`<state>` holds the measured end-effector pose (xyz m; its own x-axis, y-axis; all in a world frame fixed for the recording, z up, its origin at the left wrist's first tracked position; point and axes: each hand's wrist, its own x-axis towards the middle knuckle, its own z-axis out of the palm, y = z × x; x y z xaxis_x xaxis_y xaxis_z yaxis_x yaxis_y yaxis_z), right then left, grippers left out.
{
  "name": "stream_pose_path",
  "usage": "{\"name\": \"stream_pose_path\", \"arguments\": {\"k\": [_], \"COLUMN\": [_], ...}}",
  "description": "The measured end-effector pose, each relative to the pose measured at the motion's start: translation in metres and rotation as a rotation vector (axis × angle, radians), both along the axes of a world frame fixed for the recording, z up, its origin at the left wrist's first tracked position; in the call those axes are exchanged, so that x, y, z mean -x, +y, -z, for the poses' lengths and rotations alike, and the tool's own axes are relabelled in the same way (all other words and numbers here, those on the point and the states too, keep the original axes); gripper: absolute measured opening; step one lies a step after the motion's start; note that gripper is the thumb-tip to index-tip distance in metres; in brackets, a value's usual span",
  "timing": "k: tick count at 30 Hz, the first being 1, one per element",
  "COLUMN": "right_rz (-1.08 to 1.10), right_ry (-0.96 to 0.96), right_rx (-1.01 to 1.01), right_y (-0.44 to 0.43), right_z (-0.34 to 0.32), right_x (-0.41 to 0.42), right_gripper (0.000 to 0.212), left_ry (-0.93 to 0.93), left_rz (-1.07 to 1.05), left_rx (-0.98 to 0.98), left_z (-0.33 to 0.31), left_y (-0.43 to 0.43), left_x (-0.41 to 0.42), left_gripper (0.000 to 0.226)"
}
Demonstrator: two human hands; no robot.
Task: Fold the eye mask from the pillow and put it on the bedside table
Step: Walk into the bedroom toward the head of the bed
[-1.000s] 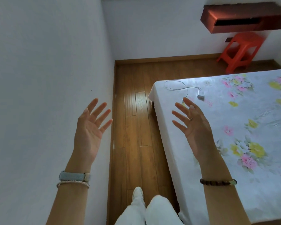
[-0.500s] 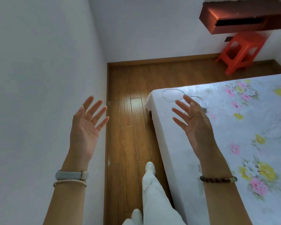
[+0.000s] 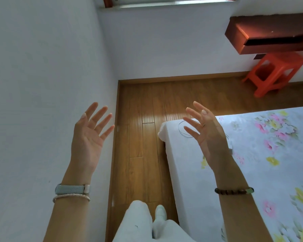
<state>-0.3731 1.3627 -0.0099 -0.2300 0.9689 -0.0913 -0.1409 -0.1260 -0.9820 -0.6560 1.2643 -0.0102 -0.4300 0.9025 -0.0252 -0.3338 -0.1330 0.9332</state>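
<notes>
While both arms were raised in front of the body, the left hand [image 3: 87, 135] was held palm-up against the white wall [image 3: 33, 84], its fingers [image 3: 101, 113] spread wide and empty. The right hand [image 3: 210, 137] hung over the near corner of the bed [image 3: 185, 163], edge-on to the camera, fingers likewise splayed apart and gripping nothing; a ring showed on one of them.

A pale blue watch band [image 3: 73, 188] and a thin bangle [image 3: 71, 197] circled the left wrist, and a dark beaded bracelet [image 3: 233, 191] sat on the right.

The eye mask could not be seen anywhere, so nothing could be told of its look or its place; neither a pillow nor a bedside table appeared within the view either. The bed wore a white sheet printed with pink and yellow flowers [image 3: 273, 126]. A thin cable [image 3: 182, 130] lay looped on that corner, partly hidden behind the right hand.

Between wall and bed ran a strip of wooden floor [image 3: 140, 137], where white trouser legs [image 3: 136, 224] and a white shoe [image 3: 160, 213] showed at the bottom. Farther off stood an orange plastic stool [image 3: 276, 74] beneath a dark red wall-mounted shelf [image 3: 269, 34].
</notes>
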Motion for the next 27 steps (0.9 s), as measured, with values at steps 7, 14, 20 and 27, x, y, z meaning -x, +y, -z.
{"name": "stream_pose_path", "arguments": {"k": [7,14,20,27], "right_rz": [0.046,0.134,0.222,0.273], "right_ry": [-0.053,-0.061,-0.011,-0.012], "right_rx": [0.032,0.044,0.063,0.067], "right_y": [0.086,0.187,0.265,0.336], "right_z": [0.011,0.012,0.009,0.010], "right_x": [0.033,0.085,0.128,0.144], "right_gripper": [0.038,0.029,0.029,0.028], "left_ry": [0.010,0.039,0.062,0.054], "left_rz": [0.049,0.119,0.197,0.274], "left_rx": [0.016,0.028,0.037,0.041], "left_z": [0.011,0.010,0.006,0.011], "left_y": [0.097,0.223,0.317,0.408], "left_x": [0.038,0.102,0.143,0.165], "left_gripper": [0.053,0.055,0.057,0.053]}}
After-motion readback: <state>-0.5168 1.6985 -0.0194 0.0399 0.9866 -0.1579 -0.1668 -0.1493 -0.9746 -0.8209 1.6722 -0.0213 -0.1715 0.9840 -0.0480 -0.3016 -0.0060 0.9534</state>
